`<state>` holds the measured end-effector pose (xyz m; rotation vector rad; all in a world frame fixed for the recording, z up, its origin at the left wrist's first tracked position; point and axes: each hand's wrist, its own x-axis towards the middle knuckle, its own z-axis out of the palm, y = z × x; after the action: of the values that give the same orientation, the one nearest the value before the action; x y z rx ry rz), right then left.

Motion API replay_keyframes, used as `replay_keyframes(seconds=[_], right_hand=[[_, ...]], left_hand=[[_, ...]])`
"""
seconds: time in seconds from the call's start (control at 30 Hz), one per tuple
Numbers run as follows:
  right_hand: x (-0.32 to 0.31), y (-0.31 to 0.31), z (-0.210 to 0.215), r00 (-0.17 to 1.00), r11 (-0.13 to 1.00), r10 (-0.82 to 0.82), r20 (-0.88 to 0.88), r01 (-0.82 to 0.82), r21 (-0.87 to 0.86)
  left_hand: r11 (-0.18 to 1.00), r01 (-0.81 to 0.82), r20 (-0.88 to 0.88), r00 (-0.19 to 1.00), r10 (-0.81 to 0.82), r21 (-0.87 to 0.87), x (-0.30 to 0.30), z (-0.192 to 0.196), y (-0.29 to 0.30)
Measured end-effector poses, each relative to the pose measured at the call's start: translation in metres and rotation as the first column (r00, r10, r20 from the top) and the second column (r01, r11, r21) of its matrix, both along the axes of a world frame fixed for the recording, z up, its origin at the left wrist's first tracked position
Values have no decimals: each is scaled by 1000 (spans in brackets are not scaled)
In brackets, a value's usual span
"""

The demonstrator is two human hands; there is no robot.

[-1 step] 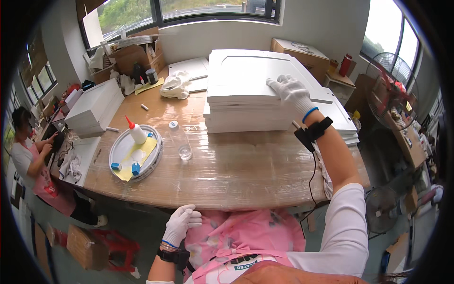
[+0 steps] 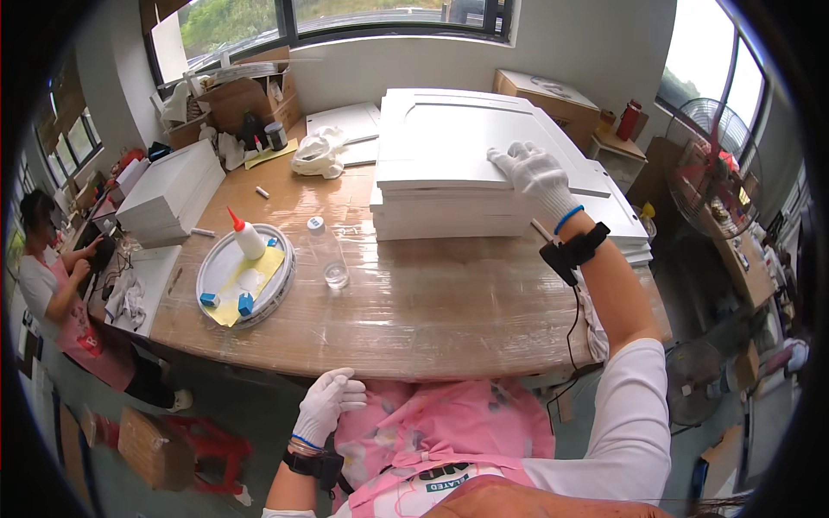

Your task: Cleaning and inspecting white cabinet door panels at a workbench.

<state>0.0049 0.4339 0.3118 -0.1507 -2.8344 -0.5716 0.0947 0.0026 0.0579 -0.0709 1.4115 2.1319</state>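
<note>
My right hand, in a white glove, lies flat with fingers spread on the top white panel of a tall stack of white panels at the far right of the wooden table. A black band with a cable wraps that wrist. My left hand, also in a white glove, hangs below the table's near edge beside my pink apron. Its fingers are loosely curled and hold nothing.
A round white tray holds a red-tipped glue bottle, a yellow sheet and small blue blocks. A clear plastic bottle stands next to it. A white rag, cardboard boxes and more white boards lie beyond. Another person works at left; a fan stands at right.
</note>
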Motion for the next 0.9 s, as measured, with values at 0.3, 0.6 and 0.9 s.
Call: replay_keyframes(seconds=[0.3, 0.6, 0.9], right_hand=[[179, -69, -55, 879, 904, 417, -231, -377, 199], [265, -63, -111, 834, 821, 538, -124, -551, -145], [252, 170, -205, 905, 873, -364, -222, 248, -419]], left_hand=[[825, 231, -124, 973, -195, 516, -1, 123, 69], [908, 266, -144, 962, -231, 324, 56, 67, 52], [962, 130, 8, 991, -136, 240, 74, -41, 20]])
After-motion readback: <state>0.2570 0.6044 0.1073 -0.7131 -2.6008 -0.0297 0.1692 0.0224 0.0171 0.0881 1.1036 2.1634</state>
